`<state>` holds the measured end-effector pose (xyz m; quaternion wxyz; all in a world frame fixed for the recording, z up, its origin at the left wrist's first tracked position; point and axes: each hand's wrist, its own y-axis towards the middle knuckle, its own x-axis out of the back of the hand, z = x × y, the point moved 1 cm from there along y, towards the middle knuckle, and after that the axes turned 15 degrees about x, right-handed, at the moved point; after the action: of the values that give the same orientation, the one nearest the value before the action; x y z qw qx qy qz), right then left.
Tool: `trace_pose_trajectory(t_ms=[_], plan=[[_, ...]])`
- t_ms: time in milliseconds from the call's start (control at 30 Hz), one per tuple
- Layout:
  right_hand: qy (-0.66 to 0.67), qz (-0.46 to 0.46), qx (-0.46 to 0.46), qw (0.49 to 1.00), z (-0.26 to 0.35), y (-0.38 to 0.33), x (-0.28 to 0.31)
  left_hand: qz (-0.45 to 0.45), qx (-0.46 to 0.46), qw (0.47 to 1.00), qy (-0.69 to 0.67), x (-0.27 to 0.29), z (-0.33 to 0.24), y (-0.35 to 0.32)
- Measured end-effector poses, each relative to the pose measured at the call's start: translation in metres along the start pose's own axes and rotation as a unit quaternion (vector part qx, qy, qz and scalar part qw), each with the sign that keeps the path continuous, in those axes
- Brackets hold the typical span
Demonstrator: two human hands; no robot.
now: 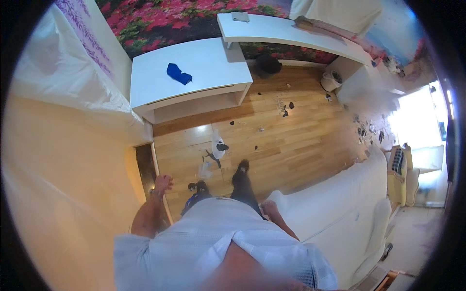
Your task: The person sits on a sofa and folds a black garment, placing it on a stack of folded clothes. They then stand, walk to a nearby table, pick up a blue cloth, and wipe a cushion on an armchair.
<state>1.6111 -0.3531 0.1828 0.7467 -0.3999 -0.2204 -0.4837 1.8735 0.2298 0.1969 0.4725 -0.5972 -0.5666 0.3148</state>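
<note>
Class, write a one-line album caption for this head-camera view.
Walking across a littered wooden floor toward a white table with a blue cloth, left hand swinging free, right hand at the hip.

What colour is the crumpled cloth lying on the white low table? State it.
Bright blue. The small crumpled cloth on the white low table shows best in the head view.

The floor [291,140] is showing as glossy wood planks, catching window glare to the right. The white cabinet [194,72] at the far left is looking smooth and matt, with a crumpled blue cloth [178,73] lying on top. The sofa [340,203] at the near right is looking like soft pale fabric, and the person's shirt [218,237] is reading as light woven cloth
</note>
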Motion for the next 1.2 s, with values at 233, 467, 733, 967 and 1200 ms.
trace_pose_trajectory(t_ms=[233,467,733,967,1200], plan=[[-0.097,0.136,0.032,0.985,-0.034,0.143,0.078,-0.029,0.012,0.999,-0.014,-0.042,-0.087,-0.015],[0.185,-0.064,-0.038,0.98,-0.15,0.266,0.172,-0.039,-0.021,0.99,0.136,-0.109,-0.12,-0.042],[0.29,-0.157,0.011,0.944,-0.194,0.364,0.244,-0.097,-0.005,0.995,0.006,-0.096,-0.202,0.019],[-0.097,-0.131,0.198,0.967,-0.066,0.434,0.268,-0.094,-0.147,0.983,-0.058,-0.048,-0.396,0.133],[0.204,-0.036,-0.046,0.977,0.057,0.478,0.273,-0.104,-0.13,0.984,-0.067,-0.027,-0.528,0.265]])
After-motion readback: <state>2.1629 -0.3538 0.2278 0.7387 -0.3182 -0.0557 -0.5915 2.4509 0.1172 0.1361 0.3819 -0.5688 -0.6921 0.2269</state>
